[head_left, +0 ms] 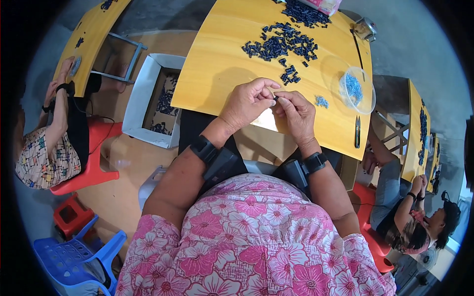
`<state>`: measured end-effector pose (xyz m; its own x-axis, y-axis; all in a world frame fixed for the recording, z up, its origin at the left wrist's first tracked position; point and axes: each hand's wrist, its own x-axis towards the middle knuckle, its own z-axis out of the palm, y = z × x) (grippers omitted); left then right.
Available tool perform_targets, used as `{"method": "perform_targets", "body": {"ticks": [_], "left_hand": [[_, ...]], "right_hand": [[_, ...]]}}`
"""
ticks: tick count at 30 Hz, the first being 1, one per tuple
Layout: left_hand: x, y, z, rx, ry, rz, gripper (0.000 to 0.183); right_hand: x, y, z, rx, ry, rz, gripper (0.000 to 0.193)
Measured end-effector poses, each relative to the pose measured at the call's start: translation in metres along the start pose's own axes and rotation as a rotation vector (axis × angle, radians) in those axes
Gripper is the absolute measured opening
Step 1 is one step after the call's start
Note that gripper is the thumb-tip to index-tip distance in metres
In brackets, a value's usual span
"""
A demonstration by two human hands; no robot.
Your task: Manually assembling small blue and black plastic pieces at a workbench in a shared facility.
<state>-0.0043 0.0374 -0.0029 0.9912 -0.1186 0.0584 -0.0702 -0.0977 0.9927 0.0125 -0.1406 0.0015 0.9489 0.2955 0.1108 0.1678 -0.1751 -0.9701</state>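
Over the near edge of the yellow table (212, 74), my two hands meet fingertip to fingertip. Between them is a small black plastic piece (275, 98), mostly covered by the fingers. My left hand (247, 104) pinches it from the left with thumb and forefinger. My right hand (299, 114) pinches at its other side; whether a second tiny part is there cannot be made out. Beyond the hands lies a loose pile of small black pieces (281, 45). Right of my right hand sits a little heap of tiny clear-blue parts (322, 101).
A round clear tub (369, 104) holds more clear-blue parts, with black tweezers (357, 132) nearby. A metal mug (365, 29) and thin dark rod (357, 52) lie farther back. Left of the table, a white box (139, 106) contains black pieces. People sit at tables on both sides.
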Motion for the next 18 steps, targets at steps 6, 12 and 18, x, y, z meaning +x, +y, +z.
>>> {"method": "perform_targets", "body": {"ticks": [6,12,18], "left_hand": [[0.0009,-0.0026,0.002,-0.031,-0.002,0.006,0.033],[0.0005,-0.0065,0.0027,-0.023,0.009,0.014,0.035],[-0.0011,-0.0062,0.0015,-0.022,0.015,0.022,0.035]], "right_hand": [[0.0006,0.0014,0.0006,0.155,0.018,0.124,0.01],[0.0011,-0.0022,0.0032,0.177,0.043,0.183,0.007],[0.0018,0.0004,0.0076,0.137,0.048,0.16,0.009]]}}
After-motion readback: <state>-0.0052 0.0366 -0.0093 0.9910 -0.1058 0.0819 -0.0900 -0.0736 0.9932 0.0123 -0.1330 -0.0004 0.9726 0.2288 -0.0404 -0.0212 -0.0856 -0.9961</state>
